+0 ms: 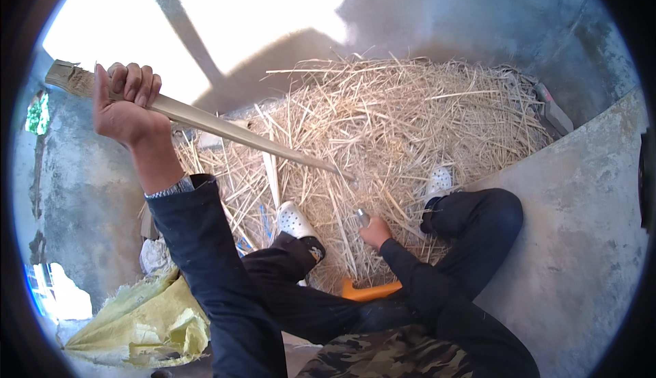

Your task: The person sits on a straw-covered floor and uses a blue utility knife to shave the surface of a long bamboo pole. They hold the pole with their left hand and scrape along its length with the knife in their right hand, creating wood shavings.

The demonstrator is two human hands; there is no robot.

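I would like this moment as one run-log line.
left hand: grips wooden stick | right hand: holds silvery object, kind unclear | straw: heaped ahead

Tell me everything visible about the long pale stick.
The pale stick looks like split wood or bamboo: long, thick and ragged at its upper-left end, smoother along its length, and appearing narrower toward the other end. The left hand grips it near the ragged end. It slants down to the right across the picture, over the straw; whether its lower tip touches the straw is unclear.
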